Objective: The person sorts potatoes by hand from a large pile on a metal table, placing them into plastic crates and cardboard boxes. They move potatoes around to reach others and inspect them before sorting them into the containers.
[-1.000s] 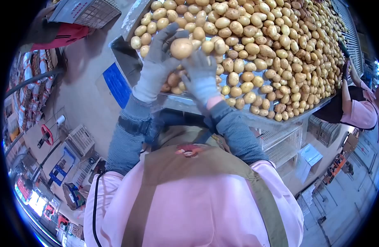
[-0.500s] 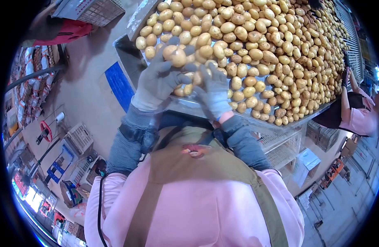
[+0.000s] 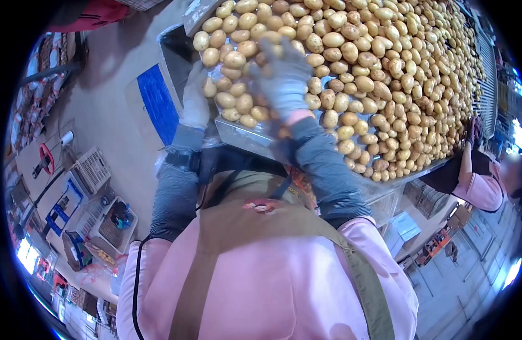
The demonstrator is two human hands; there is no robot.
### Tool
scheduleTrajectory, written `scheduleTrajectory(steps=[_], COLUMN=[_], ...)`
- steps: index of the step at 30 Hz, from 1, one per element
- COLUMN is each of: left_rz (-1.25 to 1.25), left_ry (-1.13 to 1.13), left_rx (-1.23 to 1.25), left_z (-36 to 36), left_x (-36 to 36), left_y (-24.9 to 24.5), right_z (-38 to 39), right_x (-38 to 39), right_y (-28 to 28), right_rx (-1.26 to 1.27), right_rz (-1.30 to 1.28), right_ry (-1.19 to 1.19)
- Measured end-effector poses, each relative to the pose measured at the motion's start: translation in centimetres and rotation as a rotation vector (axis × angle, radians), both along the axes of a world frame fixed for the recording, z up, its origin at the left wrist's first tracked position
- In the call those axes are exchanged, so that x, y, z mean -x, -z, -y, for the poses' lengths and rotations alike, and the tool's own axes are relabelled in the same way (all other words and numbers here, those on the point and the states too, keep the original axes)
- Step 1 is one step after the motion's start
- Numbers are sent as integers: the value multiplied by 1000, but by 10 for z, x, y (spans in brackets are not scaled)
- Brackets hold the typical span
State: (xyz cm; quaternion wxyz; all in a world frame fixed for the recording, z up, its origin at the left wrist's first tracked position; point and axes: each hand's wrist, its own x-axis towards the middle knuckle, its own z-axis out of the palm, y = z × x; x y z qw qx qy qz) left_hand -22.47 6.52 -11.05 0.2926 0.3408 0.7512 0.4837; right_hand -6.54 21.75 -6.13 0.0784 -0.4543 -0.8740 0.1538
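Note:
A metal table [image 3: 238, 139] carries a deep layer of yellow-brown potatoes [image 3: 385, 73]. My right hand [image 3: 283, 76], in a grey glove, lies on the potatoes near the table's front-left corner, fingers spread over them and blurred. My left hand [image 3: 194, 102], also grey-gloved, hangs lower at the table's left edge beside a few potatoes [image 3: 227, 99]. Only its back shows, so its grip is hidden. My striped sleeves, pink top and olive apron fill the lower view.
A co-worker in pink [image 3: 485, 190] stands at the table's far right with a gloved hand on the potatoes. A blue mat [image 3: 156, 102] lies on the floor left of the table. White crates [image 3: 93, 167] and boxes stand at lower left.
My left hand, which held up a potato, has dropped to the table's left edge. My right hand has moved forward onto the pile. The view has shifted left.

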Motion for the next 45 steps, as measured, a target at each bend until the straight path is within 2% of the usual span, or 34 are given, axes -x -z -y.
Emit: scheduleTrajectory(steps=[1, 2, 3, 4, 5, 7, 8, 9, 11, 13, 17, 18, 19, 21, 23, 25, 26, 27, 28, 29, 31, 33, 35, 37, 38, 41, 45], left_rz=[366, 581, 796, 1010, 851, 536, 486, 478, 458, 539, 684, 555, 659, 579, 564, 515, 478, 443, 272, 286, 488, 631, 568, 550, 311, 131, 102], left_ry=[-122, -194, -264, -331, -282, -184, -184, -148, -79, -182, -301, -237, -264, -167, -261, -345, -388, -432, -376, -330, -227, -239, -250, -253, -124, -30, -16], left_rx=[-85, -77, -69, -65, 1, 133, 97, 87, 69, 88, -96, -16, 59, 141, 136, 174, 212, 250, 208, 81, 76, 7, 69, 111, 253, 265, 198], left_z=[-8, -8, -11, -14, -14, -10, -4, 5, 19, 20, -9, -20, -32, -46, -64, -73, -77, -74, -62, -47, -27, -14, -12, -24, -24, -17, 6], left_x=[-4, -1, 4, 9, 10, 11, 12, 17, 27, 20, 30, 40, 49, 67, 59, 59, 63, 64, 65, 60, 41, 30, 25, 15, 22, 21, 4], left_y=[-11, -13, -12, -11, -14, -16, -10, 0, 8, 1, -17, -19, -25, -21, -37, -29, -7, 11, 20, 30, -8, -27, -26, -34, -11, -9, -13], right_z=[9, 27, 45, 60, 76, 95, 99, 97, 101, 101, 66, 42, 14, -46, -91, -66, -40, -21, 0, 19, 57, 79, 92, 77, 64, 56, 59], right_x=[17, 30, 42, 37, 26, -10, -31, -49, -70, -58, -5, 11, 26, 45, 73, 86, 79, 65, 43, 16, -37, -81, -87, -68, -56, -57, -55], right_y=[6, 12, -7, 0, 13, 22, 18, -2, -1, 7, 13, 5, -2, 22, 28, -4, 20, 31, 30, 21, -4, 4, 10, -10, -13, 2, -4], right_rx=[31, 60, 40, 17, -4, 37, 57, 164, 99, 104, 152, 169, 189, 79, -54, 131, -171, -292, -64, 23, 26, 76, 78, 97, 95, 38, 47], right_rz=[-79, -178, -56, -130, -200, -280, -317, -264, -258, -300, -398, -236, -73, -389, -304, 1, -40, -143, -201, -179, -40, -28, -7, 62, 87, 29, 61], right_ry=[-133, -225, -272, -350, -431, -426, -427, -357, -343, -425, -568, -559, -551, -316, -277, -315, -407, -406, -419, -476, -452, -302, -233, -261, -275, -328, -314])
